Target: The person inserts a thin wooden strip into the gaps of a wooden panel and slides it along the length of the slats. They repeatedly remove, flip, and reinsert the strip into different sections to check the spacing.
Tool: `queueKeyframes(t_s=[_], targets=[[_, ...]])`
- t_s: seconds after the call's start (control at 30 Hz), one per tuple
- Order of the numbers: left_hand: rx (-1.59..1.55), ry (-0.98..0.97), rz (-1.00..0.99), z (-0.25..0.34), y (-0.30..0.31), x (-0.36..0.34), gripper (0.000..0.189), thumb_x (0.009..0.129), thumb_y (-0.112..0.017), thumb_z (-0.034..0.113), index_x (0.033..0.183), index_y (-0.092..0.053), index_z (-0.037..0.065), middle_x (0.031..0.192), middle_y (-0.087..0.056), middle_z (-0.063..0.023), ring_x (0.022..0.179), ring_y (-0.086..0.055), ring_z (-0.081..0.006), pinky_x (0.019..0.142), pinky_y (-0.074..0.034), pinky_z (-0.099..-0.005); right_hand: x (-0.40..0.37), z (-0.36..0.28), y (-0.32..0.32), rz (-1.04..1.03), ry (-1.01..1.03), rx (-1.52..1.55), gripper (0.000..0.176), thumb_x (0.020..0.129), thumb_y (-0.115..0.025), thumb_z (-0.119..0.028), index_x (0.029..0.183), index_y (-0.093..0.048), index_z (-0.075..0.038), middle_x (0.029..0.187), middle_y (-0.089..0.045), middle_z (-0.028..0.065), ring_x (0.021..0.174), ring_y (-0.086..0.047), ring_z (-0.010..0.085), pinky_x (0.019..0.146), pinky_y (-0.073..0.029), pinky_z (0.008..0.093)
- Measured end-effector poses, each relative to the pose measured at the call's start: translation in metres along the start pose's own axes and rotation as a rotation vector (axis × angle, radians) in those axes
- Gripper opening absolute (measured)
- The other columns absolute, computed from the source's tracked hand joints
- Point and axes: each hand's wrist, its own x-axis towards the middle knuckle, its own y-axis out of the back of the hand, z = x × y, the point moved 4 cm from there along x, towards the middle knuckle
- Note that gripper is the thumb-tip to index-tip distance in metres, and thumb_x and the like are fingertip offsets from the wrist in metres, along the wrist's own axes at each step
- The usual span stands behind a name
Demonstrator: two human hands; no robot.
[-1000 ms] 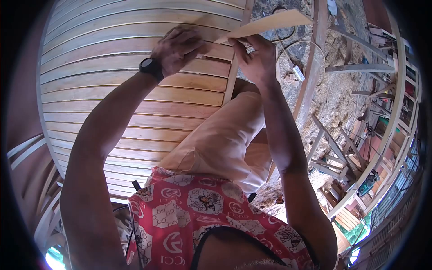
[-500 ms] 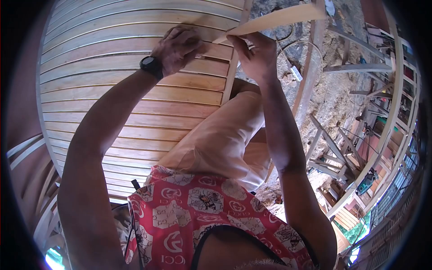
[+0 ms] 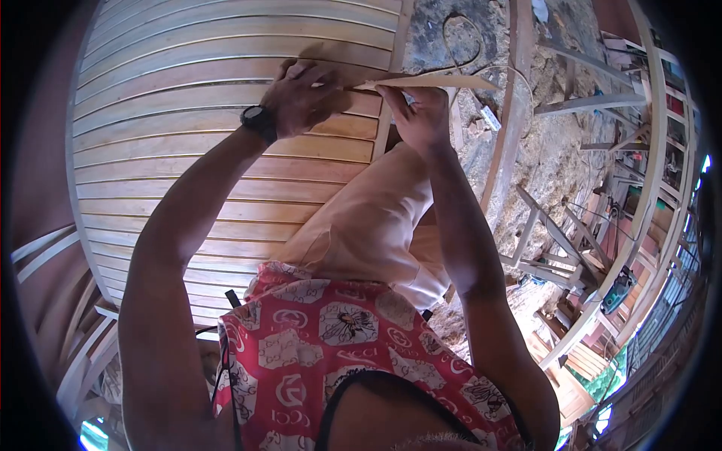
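My right hand (image 3: 420,119) pinches a thin, tan strip that looks like wood (image 3: 451,81) between thumb and fingers. The strip is seen nearly edge-on, its far end pointing right and its left end reaching toward my other hand. My left hand (image 3: 302,96), with a black watch (image 3: 257,119) on the wrist, is over the slatted wooden panel (image 3: 248,165). Its fingers are curled close to the strip's left end; what they hold, if anything, is hidden.
A wooden frame edge (image 3: 398,52) borders the panel on the right. Beyond it lie rough ground (image 3: 553,158), a looped cable (image 3: 477,45) and a white power strip (image 3: 490,118). Wooden supports (image 3: 594,105) and a green power tool (image 3: 618,292) are farther right.
The strip has tilted down from a raised slant to nearly level, and its broad face has turned mostly out of view. My right hand has dropped slightly; my left stays over the slats.
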Motion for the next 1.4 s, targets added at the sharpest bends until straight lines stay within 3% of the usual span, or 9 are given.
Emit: queueKeyframes(t_s=[0.2,0.3,0.67,0.93,0.97,1.0,1.2,1.3,1.4], targets=[[-0.012,0.004,0.039,0.001,-0.004,0.001,0.053,0.089,-0.076,0.034,0.140,-0.066,0.023,0.149,-0.054,-0.0045,0.135,-0.050,-0.0328,0.116,-0.038,-0.0531,-0.004,0.005,-0.004,0.015,-0.051,0.005,0.009,0.091,-0.078,-0.010,0.099,-0.080,-0.009,0.088,-0.077,0.0132,0.076,-0.076,0.0291,0.065,-0.057,0.0372],[-0.013,-0.009,0.075,-0.001,-0.006,0.001,0.049,0.088,-0.078,0.038,0.134,-0.071,0.021,0.144,-0.057,-0.0027,0.132,-0.051,-0.0334,0.115,-0.039,-0.0531,-0.002,0.002,-0.003,-0.028,-0.090,-0.017,0.010,0.095,-0.076,-0.012,0.102,-0.080,-0.006,0.092,-0.079,0.0129,0.081,-0.077,0.0237,0.072,-0.057,0.0337],[-0.007,-0.052,0.167,0.008,0.002,0.002,0.027,0.092,-0.073,0.033,0.118,-0.077,0.024,0.138,-0.063,0.0047,0.127,-0.055,-0.0245,0.116,-0.042,-0.0470,0.004,-0.005,-0.001,-0.045,-0.149,-0.006,0.010,0.096,-0.076,-0.011,0.102,-0.080,-0.005,0.090,-0.079,0.0122,0.080,-0.077,0.0208,0.071,-0.057,0.0325],[0.020,-0.024,0.168,0.007,-0.001,0.002,0.028,0.093,-0.073,0.033,0.119,-0.075,0.023,0.136,-0.064,0.0066,0.126,-0.056,-0.0267,0.115,-0.043,-0.0471,0.005,-0.001,-0.002,-0.049,-0.136,0.015,0.010,0.096,-0.075,-0.010,0.103,-0.080,-0.004,0.090,-0.080,0.0121,0.081,-0.077,0.0177,0.072,-0.057,0.0314],[0.028,-0.020,0.164,0.006,-0.002,0.002,0.029,0.093,-0.073,0.033,0.119,-0.075,0.023,0.136,-0.064,0.0068,0.126,-0.055,-0.0270,0.115,-0.044,-0.0473,0.006,-0.001,-0.002,-0.037,-0.114,0.020,0.009,0.094,-0.076,-0.009,0.101,-0.080,-0.005,0.091,-0.080,0.0125,0.079,-0.078,0.0218,0.069,-0.058,0.0325],[0.027,-0.019,0.164,0.007,-0.004,0.001,0.029,0.093,-0.073,0.033,0.119,-0.075,0.023,0.136,-0.064,0.0068,0.126,-0.055,-0.0270,0.115,-0.044,-0.0473,0.006,-0.002,-0.002,-0.024,-0.093,0.024,0.008,0.093,-0.076,-0.008,0.100,-0.079,-0.006,0.091,-0.079,0.0128,0.077,-0.078,0.0260,0.065,-0.058,0.0337],[0.047,0.023,0.177,0.013,-0.005,0.002,0.028,0.092,-0.074,0.032,0.118,-0.076,0.023,0.136,-0.064,0.0053,0.125,-0.056,-0.0279,0.115,-0.043,-0.0482,0.005,-0.001,-0.003,-0.024,-0.065,0.006,0.009,0.092,-0.075,-0.007,0.100,-0.079,-0.006,0.092,-0.080,0.0130,0.081,-0.079,0.0271,0.068,-0.059,0.0363],[-0.044,0.076,0.218,0.025,-0.006,-0.001,0.021,0.090,-0.075,0.029,0.109,-0.078,0.021,0.132,-0.065,0.0013,0.123,-0.057,-0.0283,0.110,-0.045,-0.0488,0.004,-0.004,-0.005,-0.019,-0.035,0.034,0.010,0.091,-0.075,-0.008,0.101,-0.078,-0.006,0.092,-0.079,0.0134,0.083,-0.079,0.0282,0.070,-0.060,0.0371],[-0.022,0.189,0.118,0.031,-0.013,-0.004,0.013,0.088,-0.076,0.025,0.099,-0.078,0.018,0.127,-0.065,-0.0025,0.122,-0.059,-0.0285,0.106,-0.046,-0.0490,0.006,-0.005,0.000,-0.068,-0.091,-0.075,0.010,0.092,-0.075,-0.009,0.101,-0.078,-0.005,0.091,-0.079,0.0136,0.082,-0.079,0.0269,0.070,-0.060,0.0361]])
